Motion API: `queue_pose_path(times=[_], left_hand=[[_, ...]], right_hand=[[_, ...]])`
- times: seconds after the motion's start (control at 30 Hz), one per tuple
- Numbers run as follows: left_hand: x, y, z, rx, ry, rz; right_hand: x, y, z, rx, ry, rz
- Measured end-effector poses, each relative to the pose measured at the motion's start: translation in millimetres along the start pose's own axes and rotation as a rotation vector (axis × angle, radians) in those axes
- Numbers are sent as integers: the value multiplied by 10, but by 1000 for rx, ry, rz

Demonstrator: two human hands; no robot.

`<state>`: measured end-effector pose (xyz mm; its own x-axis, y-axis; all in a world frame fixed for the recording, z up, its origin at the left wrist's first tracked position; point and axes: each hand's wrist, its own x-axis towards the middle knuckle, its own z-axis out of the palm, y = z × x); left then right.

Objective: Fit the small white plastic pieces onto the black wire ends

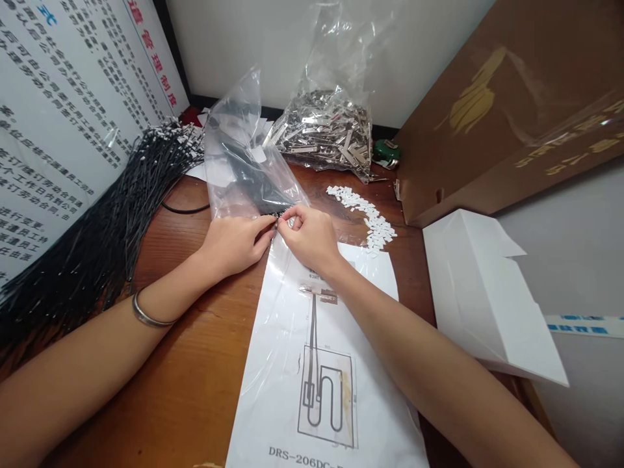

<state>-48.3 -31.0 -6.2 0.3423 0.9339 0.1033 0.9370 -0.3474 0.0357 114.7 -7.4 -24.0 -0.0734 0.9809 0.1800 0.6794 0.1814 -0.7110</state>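
Observation:
My left hand [236, 242] and my right hand [308, 235] meet at the middle of the wooden table [195, 364]. Both pinch the lower edge of a clear plastic bag [244, 162] that holds dark wire parts. The fingertips of the two hands touch at a small dark piece at the bag's mouth; what that piece is I cannot make out. A silver bangle [146, 315] sits on my left wrist. Under my right forearm lies a printed drawing sheet [322, 390] covered by clear film.
A thick bundle of black wires [97, 240] lies along the left. A bag of metal clips [326, 130] stands at the back. Small white tags [368, 214] are scattered nearby. A brown carton [487, 117] and a white folded box [482, 292] stand on the right.

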Motion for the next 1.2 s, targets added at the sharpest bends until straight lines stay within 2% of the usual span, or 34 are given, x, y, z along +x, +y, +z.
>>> queue_pose_path(times=[0.27,0.6,0.7,0.93,1.2], left_hand=[[-4,5,-6,-5,9,-1],[-5,-13,-12,-34,-12,-3],[-7,-14,-7,-44,-6,0],[-7,-26,8,-55,-3,6],[-14,-30,20,-26,10,15]], right_hand=[[-16,9,5,-2,-40,-20],[-57,-1,-11,154,-56,-109],[-62,-14,-15,107,-25,-83],[-66,-31,-11,-68,-59,-40],[-57,-29,-1,-47,-53,-96]])
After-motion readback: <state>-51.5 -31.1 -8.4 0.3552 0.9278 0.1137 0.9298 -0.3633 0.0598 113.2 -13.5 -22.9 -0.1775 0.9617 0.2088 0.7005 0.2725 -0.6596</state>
